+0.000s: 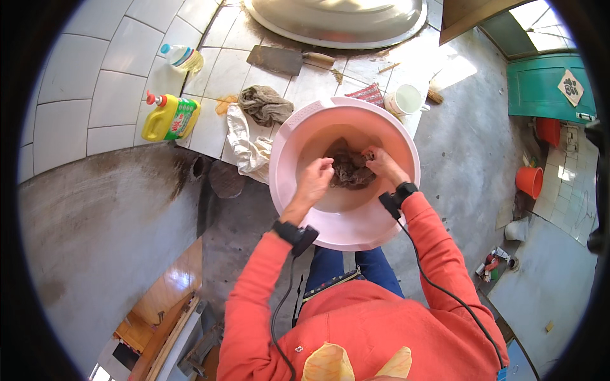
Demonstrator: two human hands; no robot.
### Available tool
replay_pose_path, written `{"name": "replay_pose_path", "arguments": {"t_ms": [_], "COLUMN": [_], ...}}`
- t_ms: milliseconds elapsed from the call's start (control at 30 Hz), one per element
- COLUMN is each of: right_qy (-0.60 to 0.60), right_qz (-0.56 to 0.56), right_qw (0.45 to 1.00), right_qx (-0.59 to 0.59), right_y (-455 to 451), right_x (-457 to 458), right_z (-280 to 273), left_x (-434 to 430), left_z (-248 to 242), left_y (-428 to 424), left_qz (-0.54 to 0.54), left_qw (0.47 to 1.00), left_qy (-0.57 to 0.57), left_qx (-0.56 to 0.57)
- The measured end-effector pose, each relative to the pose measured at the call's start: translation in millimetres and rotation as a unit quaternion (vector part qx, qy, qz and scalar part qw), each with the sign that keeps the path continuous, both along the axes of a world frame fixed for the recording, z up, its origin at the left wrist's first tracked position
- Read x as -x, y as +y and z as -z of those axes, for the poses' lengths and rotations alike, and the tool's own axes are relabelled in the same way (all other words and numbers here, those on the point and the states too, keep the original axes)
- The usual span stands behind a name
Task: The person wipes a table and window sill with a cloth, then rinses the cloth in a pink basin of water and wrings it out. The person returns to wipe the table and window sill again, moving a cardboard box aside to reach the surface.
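Observation:
A pink plastic basin (286, 183) is before me, its far side over the edge of the tiled counter. Murky water (333, 204) covers its bottom, and a dark brown wet cloth (350, 169) lies bunched in it. On the cloth's right side, my right hand (382, 165) grips a fold between thumb and fingers. My left hand (314, 180) is at the cloth's left edge with its fingers curled together; whether it pinches any fabric is not visible. Both wrists wear black straps with cabled devices.
On the white tiled counter (312, 88) lie a cleaver (275, 60), a grey-brown rag (265, 105) and a white cloth (245, 143). A yellow pump bottle (172, 118) and a clear bottle (183, 58) stand left. A mug (404, 100) sits beside the basin, below a large metal lid (338, 21).

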State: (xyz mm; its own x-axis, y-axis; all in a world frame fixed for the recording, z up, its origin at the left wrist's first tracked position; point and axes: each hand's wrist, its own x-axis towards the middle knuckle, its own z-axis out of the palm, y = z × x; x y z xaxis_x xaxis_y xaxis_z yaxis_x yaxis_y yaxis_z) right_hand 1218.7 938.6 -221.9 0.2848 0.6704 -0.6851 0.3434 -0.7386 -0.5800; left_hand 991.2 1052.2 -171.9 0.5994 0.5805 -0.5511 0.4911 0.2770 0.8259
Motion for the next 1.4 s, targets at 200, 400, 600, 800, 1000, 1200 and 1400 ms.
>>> {"name": "replay_pose_path", "arguments": {"t_ms": [200, 400, 600, 800, 1000, 1200, 1400], "right_qy": [-0.351, -0.179, -0.291, -0.33, -0.457, -0.176, 0.27], "right_qz": [-0.058, -0.095, -0.026, -0.143, -0.277, -0.25, -0.005], "right_qw": [0.935, 0.978, 0.955, 0.933, 0.838, 0.95, 0.955], "right_qx": [-0.007, 0.042, -0.047, 0.0, -0.108, -0.06, -0.119], "right_y": [-4.7, -4.5, -24.0, -9.3, 0.9, -2.9, -12.8], "right_x": [43.3, 44.4, 16.1, 24.2, 88.3, 81.5, 73.0], "right_z": [13.8, 22.2, -12.3, -7.3, 38.3, 18.9, -78.9], "left_x": [-42.3, -30.9, 33.4, 44.5, 28.7, 23.8, 20.0], "left_z": [74.3, 85.1, 49.3, 60.1, 74.2, 48.1, 38.7], "left_y": [-42.3, -40.5, -33.9, -41.8, -53.8, -59.1, -48.4], "left_qz": [0.113, 0.206, 0.135, 0.157, -0.191, -0.332, -0.276], "left_qw": [0.917, 0.913, 0.934, 0.948, 0.956, 0.895, 0.833], "left_qy": [0.173, 0.186, 0.176, 0.232, 0.196, 0.179, -0.027], "left_qx": [-0.341, -0.3, -0.282, -0.152, 0.1, 0.239, 0.479]}}
